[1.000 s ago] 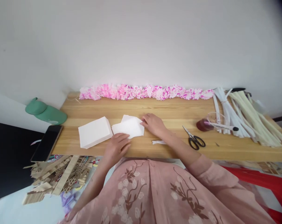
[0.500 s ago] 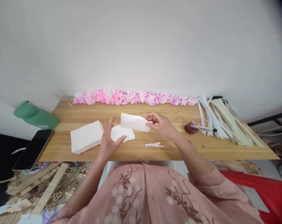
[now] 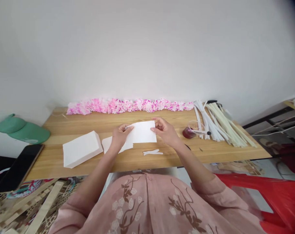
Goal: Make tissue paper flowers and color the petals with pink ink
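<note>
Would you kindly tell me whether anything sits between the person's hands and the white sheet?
Nothing visible does. The left hand and the right hand each pinch the white sheet directly, at opposite ends. The paper stack lies to the left and the white strips nearer the table edge, both apart from the hands.

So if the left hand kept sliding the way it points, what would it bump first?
The left hand holds the white sheet right there; beyond it, probably the pink garland, though depth is unclear.
</note>
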The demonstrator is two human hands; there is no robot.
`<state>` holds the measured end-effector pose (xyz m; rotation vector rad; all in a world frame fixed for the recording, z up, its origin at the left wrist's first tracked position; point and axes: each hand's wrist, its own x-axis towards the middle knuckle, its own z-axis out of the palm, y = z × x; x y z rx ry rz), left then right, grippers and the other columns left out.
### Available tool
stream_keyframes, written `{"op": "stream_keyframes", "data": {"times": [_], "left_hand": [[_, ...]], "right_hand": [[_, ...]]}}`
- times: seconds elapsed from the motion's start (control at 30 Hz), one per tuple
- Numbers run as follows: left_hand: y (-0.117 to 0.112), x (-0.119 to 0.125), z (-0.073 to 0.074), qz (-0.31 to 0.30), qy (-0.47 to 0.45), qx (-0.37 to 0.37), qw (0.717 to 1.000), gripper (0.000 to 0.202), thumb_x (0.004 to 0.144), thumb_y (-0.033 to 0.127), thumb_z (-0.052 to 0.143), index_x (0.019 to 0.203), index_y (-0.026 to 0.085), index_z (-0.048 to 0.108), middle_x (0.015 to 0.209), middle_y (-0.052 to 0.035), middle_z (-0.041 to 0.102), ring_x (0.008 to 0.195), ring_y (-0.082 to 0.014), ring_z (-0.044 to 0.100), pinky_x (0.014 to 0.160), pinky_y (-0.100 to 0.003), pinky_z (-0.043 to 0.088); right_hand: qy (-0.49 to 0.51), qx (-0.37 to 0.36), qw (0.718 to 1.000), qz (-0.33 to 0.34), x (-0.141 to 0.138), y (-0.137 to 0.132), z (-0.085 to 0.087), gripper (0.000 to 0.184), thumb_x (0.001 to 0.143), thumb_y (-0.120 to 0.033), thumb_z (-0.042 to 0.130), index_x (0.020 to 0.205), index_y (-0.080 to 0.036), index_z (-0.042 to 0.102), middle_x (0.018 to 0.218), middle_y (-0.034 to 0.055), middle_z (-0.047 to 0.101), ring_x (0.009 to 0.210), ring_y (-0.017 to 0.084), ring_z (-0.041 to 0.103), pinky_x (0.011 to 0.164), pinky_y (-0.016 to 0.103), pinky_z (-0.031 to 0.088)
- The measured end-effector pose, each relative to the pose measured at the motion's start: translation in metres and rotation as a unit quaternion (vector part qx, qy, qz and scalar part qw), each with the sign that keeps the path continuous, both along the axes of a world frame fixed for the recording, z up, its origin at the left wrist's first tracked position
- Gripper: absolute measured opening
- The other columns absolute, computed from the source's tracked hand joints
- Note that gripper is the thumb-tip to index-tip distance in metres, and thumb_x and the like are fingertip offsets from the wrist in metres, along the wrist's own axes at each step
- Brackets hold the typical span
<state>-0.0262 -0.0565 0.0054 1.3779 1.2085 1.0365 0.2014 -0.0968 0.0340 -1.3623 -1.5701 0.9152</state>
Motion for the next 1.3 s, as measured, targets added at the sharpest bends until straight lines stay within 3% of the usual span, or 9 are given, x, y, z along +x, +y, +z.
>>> {"op": "stream_keyframes", "data": {"times": [0.1, 0.17, 0.23, 0.33, 0.47, 0.63, 0.77, 0.93, 1.3], "left_hand": [[0.010, -0.003, 0.003, 0.022, 0.109, 0.067, 0.992, 0.028, 0.081, 0.034, 0.060, 0.099, 0.016, 0.070, 0.074, -0.0011, 0.068, 0.065, -0.0147, 0.061, 0.061, -0.024, 0.046], [0.010, -0.009, 0.010, 0.060, 0.149, 0.121, 0.980, 0.037, 0.084, 0.030, 0.057, 0.118, 0.017, 0.065, 0.097, -0.0056, 0.072, 0.084, -0.0167, 0.065, 0.075, -0.027, 0.049], [0.001, -0.021, 0.018, 0.090, 0.158, 0.156, 0.971, 0.036, 0.088, 0.030, 0.052, 0.120, 0.017, 0.064, 0.106, -0.0080, 0.072, 0.094, -0.0173, 0.066, 0.082, -0.028, 0.050], [-0.032, -0.044, 0.022, 0.122, 0.195, 0.166, 0.959, 0.031, 0.090, 0.031, 0.050, 0.111, 0.018, 0.068, 0.096, -0.0055, 0.074, 0.083, -0.0152, 0.067, 0.078, -0.026, 0.051], [-0.088, -0.073, 0.009, 0.115, 0.249, 0.140, 0.951, 0.024, 0.089, 0.030, 0.053, 0.098, 0.018, 0.072, 0.081, -0.0026, 0.074, 0.068, -0.0137, 0.065, 0.069, -0.025, 0.051], [-0.123, -0.092, -0.018, 0.113, 0.333, 0.222, 0.909, 0.018, 0.089, 0.029, 0.058, 0.091, 0.019, 0.072, 0.086, -0.0057, 0.073, 0.079, -0.0179, 0.066, 0.075, -0.030, 0.052], [-0.125, -0.094, -0.033, 0.107, 0.419, 0.235, 0.870, 0.020, 0.089, 0.029, 0.058, 0.102, 0.020, 0.070, 0.100, -0.0088, 0.070, 0.094, -0.0226, 0.064, 0.080, -0.033, 0.051], [-0.115, -0.089, -0.037, 0.131, 0.473, 0.207, 0.847, 0.024, 0.094, 0.026, 0.048, 0.102, 0.019, 0.070, 0.087, -0.0062, 0.069, 0.077, -0.0180, 0.063, 0.066, -0.026, 0.045], [-0.112, -0.084, -0.037, 0.202, 0.399, 0.184, 0.875, 0.020, 0.091, 0.022, 0.050, 0.103, 0.018, 0.066, 0.085, -0.0036, 0.068, 0.071, -0.0145, 0.060, 0.067, -0.024, 0.043]], "right_hand": [[-0.082, -0.010, 0.996, -0.035, 0.004, 0.008, -0.014, 0.044, 0.081, -0.025, 0.056, 0.125, -0.020, 0.053, 0.079, -0.0025, 0.060, 0.070, 0.013, 0.056, 0.067, 0.026, 0.044], [-0.168, -0.017, 0.984, -0.051, 0.009, 0.014, -0.025, 0.044, 0.081, -0.020, 0.055, 0.125, -0.019, 0.055, 0.080, -0.0012, 0.062, 0.071, 0.014, 0.057, 0.069, 0.028, 0.044], [-0.254, -0.015, 0.966, -0.054, 0.013, 0.017, -0.033, 0.045, 0.082, -0.016, 0.052, 0.127, -0.018, 0.054, 0.084, 0.0017, 0.065, 0.076, 0.017, 0.060, 0.073, 0.030, 0.046], [-0.378, 0.058, 0.923, -0.036, 0.013, 0.012, -0.030, 0.041, 0.085, -0.014, 0.050, 0.126, -0.017, 0.055, 0.106, 0.0113, 0.067, 0.098, 0.025, 0.060, 0.087, 0.039, 0.046], [-0.398, 0.135, 0.906, 0.051, -0.010, 0.000, -0.010, 0.028, 0.092, -0.019, 0.047, 0.116, -0.018, 0.061, 0.112, 0.0116, 0.066, 0.106, 0.026, 0.058, 0.092, 0.039, 0.045], [-0.371, 0.151, 0.885, 0.237, -0.056, -0.001, -0.011, 0.020, 0.094, -0.022, 0.050, 0.107, -0.019, 0.065, 0.107, 0.0092, 0.067, 0.102, 0.023, 0.057, 0.084, 0.034, 0.046], [-0.417, 0.152, 0.847, 0.292, -0.079, 0.003, -0.019, 0.018, 0.093, -0.025, 0.055, 0.107, -0.018, 0.065, 0.104, 0.0102, 0.066, 0.098, 0.023, 0.057, 0.078, 0.033, 0.043], [-0.464, 0.134, 0.827, 0.287, -0.080, 0.000, -0.018, 0.013, 0.093, -0.021, 0.053, 0.091, -0.017, 0.065, 0.094, 0.0094, 0.065, 0.085, 0.020, 0.058, 0.070, 0.031, 0.038], [-0.450, 0.137, 0.839, 0.274, -0.080, -0.005, -0.015, 0.018, 0.096, -0.027, 0.050, 0.091, -0.019, 0.066, 0.091, 0.0054, 0.067, 0.083, 0.019, 0.057, 0.069, 0.030, 0.033]]}}
